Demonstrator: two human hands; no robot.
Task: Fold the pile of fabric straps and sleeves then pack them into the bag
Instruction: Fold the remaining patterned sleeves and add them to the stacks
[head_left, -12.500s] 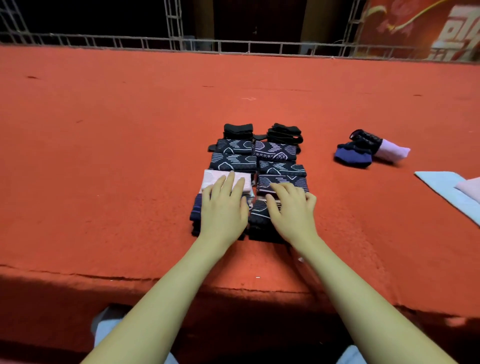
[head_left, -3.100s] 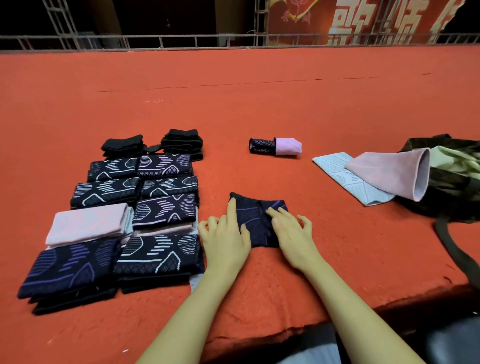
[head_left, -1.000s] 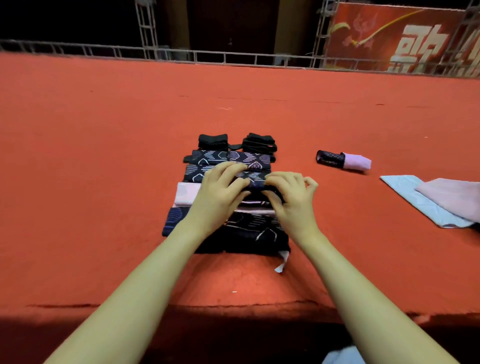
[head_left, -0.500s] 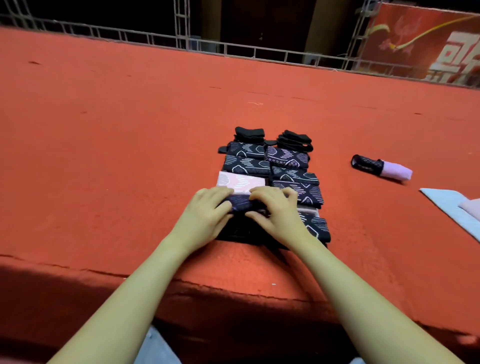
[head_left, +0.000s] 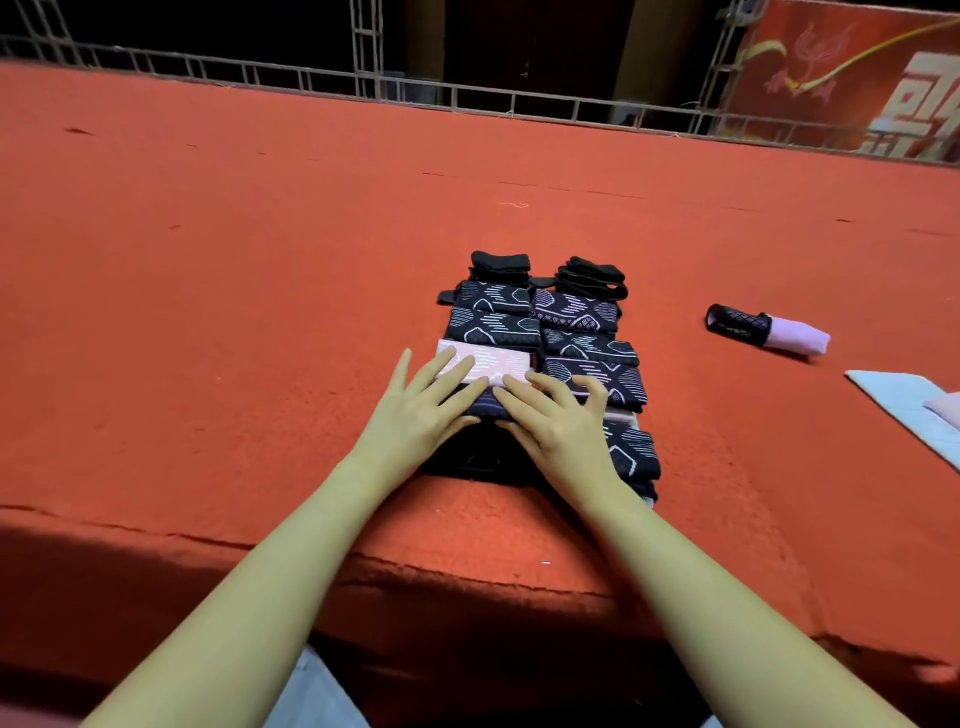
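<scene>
Two columns of folded dark patterned sleeves (head_left: 587, 345) lie on the red carpeted platform (head_left: 208, 312), with black folded straps (head_left: 498, 265) at their far end and a pink folded sleeve (head_left: 493, 364) in the left column. My left hand (head_left: 415, 410) and my right hand (head_left: 556, 421) lie flat, fingers straight, pressing a dark blue folded sleeve (head_left: 488, 405) on top of the near left stack. The bag is out of view.
A rolled black and pink sleeve (head_left: 763, 332) lies apart at the right. A light blue cloth (head_left: 904, 400) with a pink piece on it shows at the right edge. The platform's front edge (head_left: 467, 566) runs just before my forearms. A metal railing (head_left: 467, 98) lines the far side.
Both hands carried the dark blue folded sleeve to the near left stack. Their fingers, curled on it half a second ago, now lie flat on top of it.
</scene>
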